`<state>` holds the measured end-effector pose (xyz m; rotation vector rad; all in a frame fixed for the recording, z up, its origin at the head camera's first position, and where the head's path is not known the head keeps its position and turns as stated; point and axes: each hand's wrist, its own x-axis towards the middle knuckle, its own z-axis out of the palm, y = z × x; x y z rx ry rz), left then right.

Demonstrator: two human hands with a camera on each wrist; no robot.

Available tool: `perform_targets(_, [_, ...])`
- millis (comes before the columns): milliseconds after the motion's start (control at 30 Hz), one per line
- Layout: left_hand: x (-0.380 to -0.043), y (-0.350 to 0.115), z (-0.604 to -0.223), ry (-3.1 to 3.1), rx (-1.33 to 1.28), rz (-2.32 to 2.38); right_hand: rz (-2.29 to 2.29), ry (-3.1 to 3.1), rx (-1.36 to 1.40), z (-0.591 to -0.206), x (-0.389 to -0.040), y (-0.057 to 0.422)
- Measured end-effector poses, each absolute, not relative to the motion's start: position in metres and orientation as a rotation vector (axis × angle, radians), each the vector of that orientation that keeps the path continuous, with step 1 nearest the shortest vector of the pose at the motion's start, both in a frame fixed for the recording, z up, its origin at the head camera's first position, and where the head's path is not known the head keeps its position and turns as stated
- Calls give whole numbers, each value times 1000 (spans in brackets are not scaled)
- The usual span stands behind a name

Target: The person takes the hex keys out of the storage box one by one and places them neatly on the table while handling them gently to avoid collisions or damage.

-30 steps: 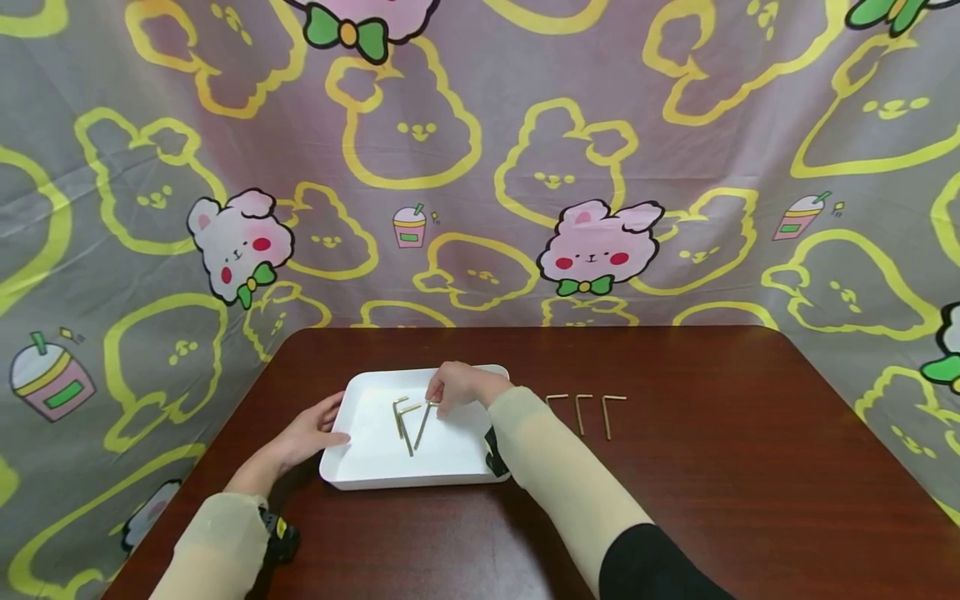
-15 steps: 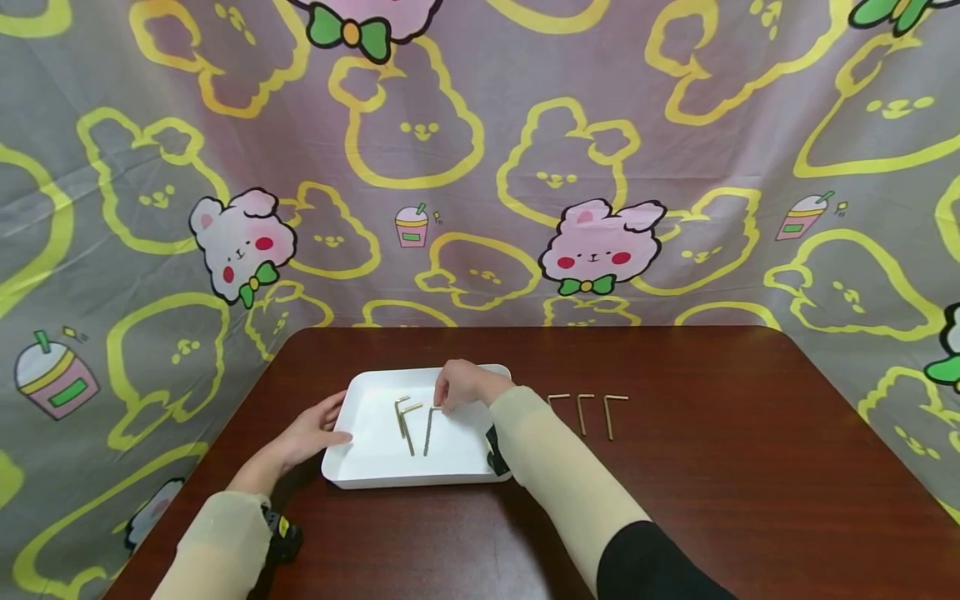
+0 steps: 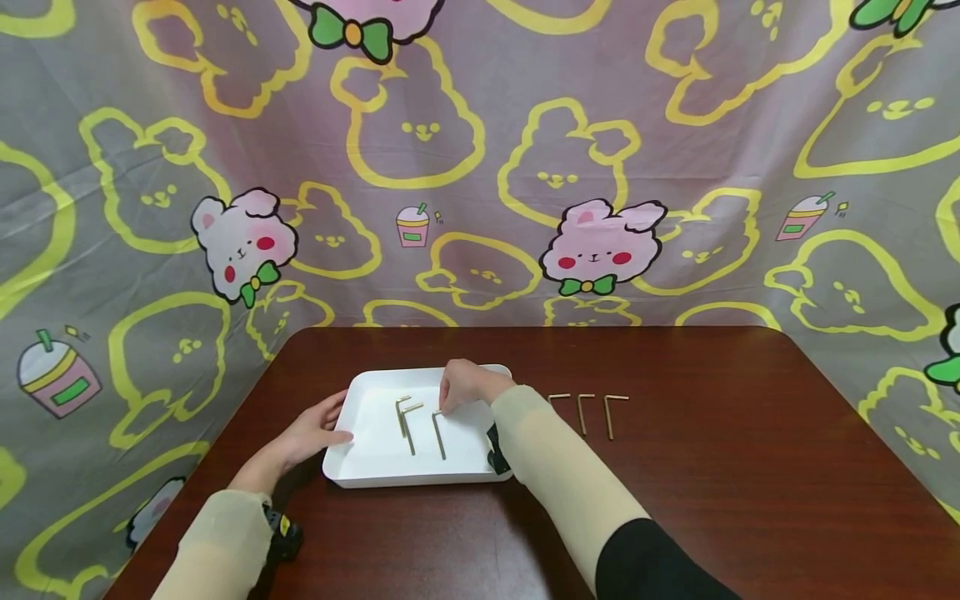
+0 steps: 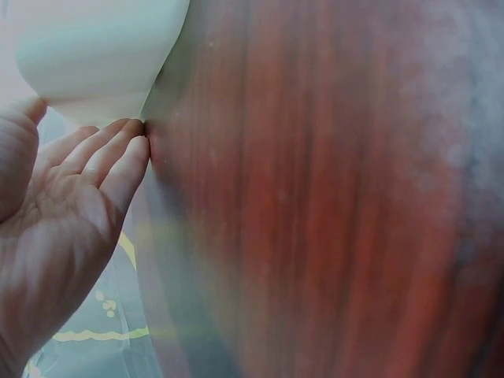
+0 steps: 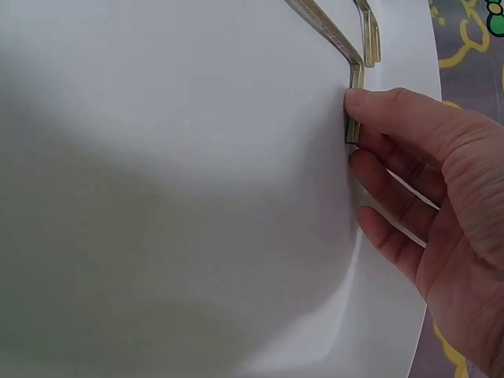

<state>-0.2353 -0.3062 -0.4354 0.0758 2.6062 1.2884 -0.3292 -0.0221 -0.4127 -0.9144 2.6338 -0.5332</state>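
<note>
A gold-coloured L-shaped hex key (image 3: 439,437) lies slanted over the white tray (image 3: 363,462). My right hand (image 3: 467,384) pinches its short arm between thumb and fingers; in the right wrist view the thumb tip presses on the hex key (image 5: 334,35) just past the bend. To its left, two more hex keys (image 3: 408,432) lie close together, overlapping. My left hand (image 3: 307,431) holds the tray's left side, thumb over the rim and fingers along the outside. The left wrist view shows the fingertips (image 4: 135,146) right at the tray's edge.
Three hex keys (image 3: 581,414) stand in a row on the dark brown table (image 3: 712,467), right of the tray, the nearest partly hidden by my right sleeve. A patterned cloth (image 3: 480,167) hangs behind and beside the table.
My right hand has shifted slightly right with the hex key, drawing it away from the other two in the tray. The key's long arm has swung to the right. My left hand stays put.
</note>
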Motion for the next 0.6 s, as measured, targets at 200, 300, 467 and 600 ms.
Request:
perform_targets(200, [-235, -305, -435, 2601, 70, 1293, -547, 2605, -904, -414, -329, -21])
perform_targets(300, [-234, -304, -435, 2598, 65, 1293, -580, 2596, -915, -413, -329, -19])
perform_targets(467, [-235, -305, -434, 2599, 60, 1292, -697, 2558, -945, -409, -327, -17])
perform_targets(600, [-235, -305, -433, 2599, 55, 1294, -752, 2528, -942, -408, -326, -19])
